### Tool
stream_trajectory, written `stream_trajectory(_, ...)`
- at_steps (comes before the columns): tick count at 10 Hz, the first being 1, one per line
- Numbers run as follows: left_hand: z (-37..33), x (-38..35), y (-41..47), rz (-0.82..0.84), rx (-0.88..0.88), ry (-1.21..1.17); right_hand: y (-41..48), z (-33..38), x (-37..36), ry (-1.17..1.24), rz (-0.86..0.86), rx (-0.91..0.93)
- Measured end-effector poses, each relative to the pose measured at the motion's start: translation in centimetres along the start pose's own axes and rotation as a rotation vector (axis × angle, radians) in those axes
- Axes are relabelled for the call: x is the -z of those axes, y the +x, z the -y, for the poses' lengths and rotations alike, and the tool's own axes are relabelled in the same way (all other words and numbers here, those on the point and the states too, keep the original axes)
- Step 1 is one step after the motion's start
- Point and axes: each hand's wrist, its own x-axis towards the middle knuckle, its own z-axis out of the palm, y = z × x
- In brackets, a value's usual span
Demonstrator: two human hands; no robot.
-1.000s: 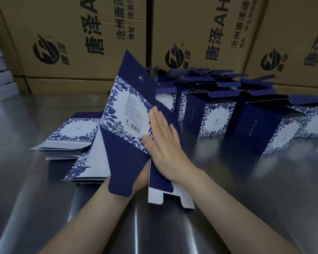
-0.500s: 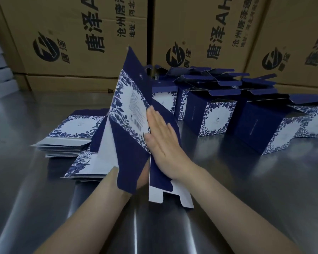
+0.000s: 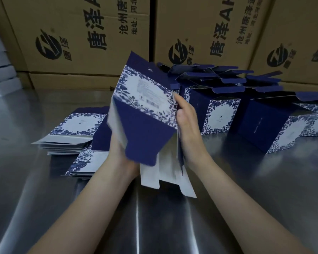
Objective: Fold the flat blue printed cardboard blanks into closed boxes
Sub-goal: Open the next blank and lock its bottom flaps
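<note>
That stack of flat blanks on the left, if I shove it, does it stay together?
Probably not: the stack of flat blanks lies fanned, edges uneven. The metal table looks smooth, so sheets would likely slide apart.

The cardboard blank (image 3: 145,99) hides the fingers of the left hand (image 3: 117,149), leaving only its heel and wrist in sight, and the fingertips of the right hand (image 3: 187,121) slip behind the blank's edge. The blank's lower white flaps are blurred, and its fine print is too small to read. The picture's top edge crops the brown cartons (image 3: 81,33), and its right edge crops the rightmost folded box (image 3: 316,116).
</note>
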Motion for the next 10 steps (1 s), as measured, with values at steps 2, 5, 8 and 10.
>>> stream_trajectory(2, -1.2, 0.0, 0.3, 0.247, 0.065, -0.032, 0.6, -0.6, 1.4, 0.425, -0.057, -0.225)
stream_trajectory(5, -1.7, 0.1, 0.2, 0.367, 0.103, 0.002, 0.7, -0.7, 1.8, 0.624, -0.106, -0.211)
stream_trajectory(8, -1.7, 0.4, 0.9, 0.361, 0.018, 0.121, 0.6, 0.4, 1.9, 0.637, -0.054, -0.190)
stream_trajectory(10, -2.0, 0.1, 0.6, 0.221, -0.195, 0.525, 0.3, 0.1, 1.9, 0.514, -0.181, -0.243)
